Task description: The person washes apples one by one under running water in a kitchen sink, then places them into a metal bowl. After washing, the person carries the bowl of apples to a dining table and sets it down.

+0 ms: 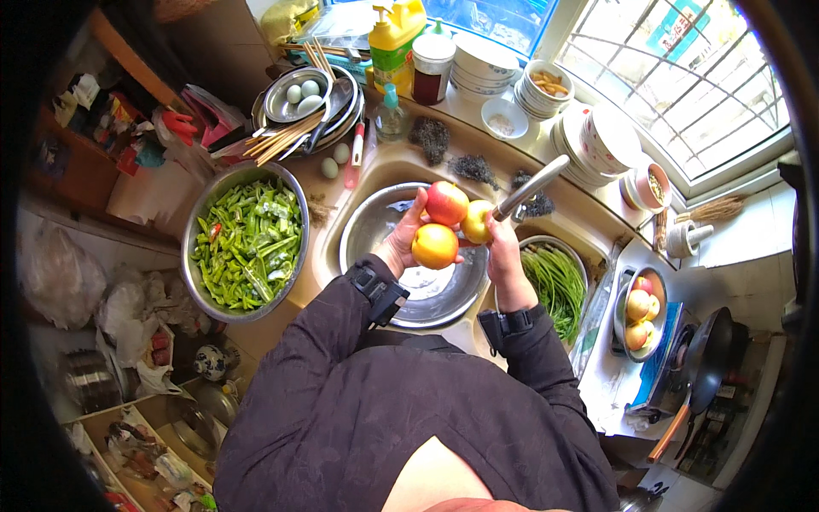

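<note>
My left hand (402, 242) cradles a red apple (446, 202) and, just in front of it, an orange-yellow apple (435, 247). A third apple, yellow (477, 221), is gripped by my right hand (505, 259) right beside the other two. Both hands are above a stainless steel basin (350, 246) in the left bowl of the double sink (329, 224). The metal faucet spout (531, 187) reaches over from the back, its tip close to my right fingers. Some water shows in the basin. Part of my left fingers is hidden behind the apples.
On the left counter stands a steel bowl of cut green peppers (249, 246). Green stalks (553, 288) fill a bowl in the right sink. More apples (638, 308) sit in a metal dish at right. Stacked bowls (483, 64), eggs (329, 168) and dark scourers (430, 139) line the back.
</note>
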Demonstrator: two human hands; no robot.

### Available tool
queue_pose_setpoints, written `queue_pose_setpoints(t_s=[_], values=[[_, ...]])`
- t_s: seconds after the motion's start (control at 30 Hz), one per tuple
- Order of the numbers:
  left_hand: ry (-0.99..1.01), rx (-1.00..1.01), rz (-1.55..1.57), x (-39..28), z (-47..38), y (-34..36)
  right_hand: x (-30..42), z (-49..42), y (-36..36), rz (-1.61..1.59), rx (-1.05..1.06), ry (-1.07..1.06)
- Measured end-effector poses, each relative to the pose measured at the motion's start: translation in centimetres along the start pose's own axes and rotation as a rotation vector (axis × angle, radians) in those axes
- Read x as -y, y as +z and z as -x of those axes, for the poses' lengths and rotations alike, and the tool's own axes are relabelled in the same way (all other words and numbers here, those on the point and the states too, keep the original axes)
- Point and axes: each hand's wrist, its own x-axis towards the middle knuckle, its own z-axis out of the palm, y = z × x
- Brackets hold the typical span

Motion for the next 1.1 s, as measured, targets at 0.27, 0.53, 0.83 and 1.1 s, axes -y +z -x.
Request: queue_pose_setpoints(t_s=[0.27,0.53,0.83,1.1], values=[[0.05,0.032,-0.06,-1.0,0.5,2.3,-0.3,-1.5,1.2,0.057,0.042,-0.015],[0.179,-0.153,-0.065,-1.9,2.2,3.2,-0.9,-2.0,2.5,-0.063,0.061,0.211],[0.388,-0.196,-0.115,-3.9,5.4,3.0,-11.1,-6.0,3.0,0.714,0.071,0.287],[0.406,-0.277,-0.065,-4.0,7.4,2.9,-13.8,-5.4,6.5,1.446,0.148,-0.016]])
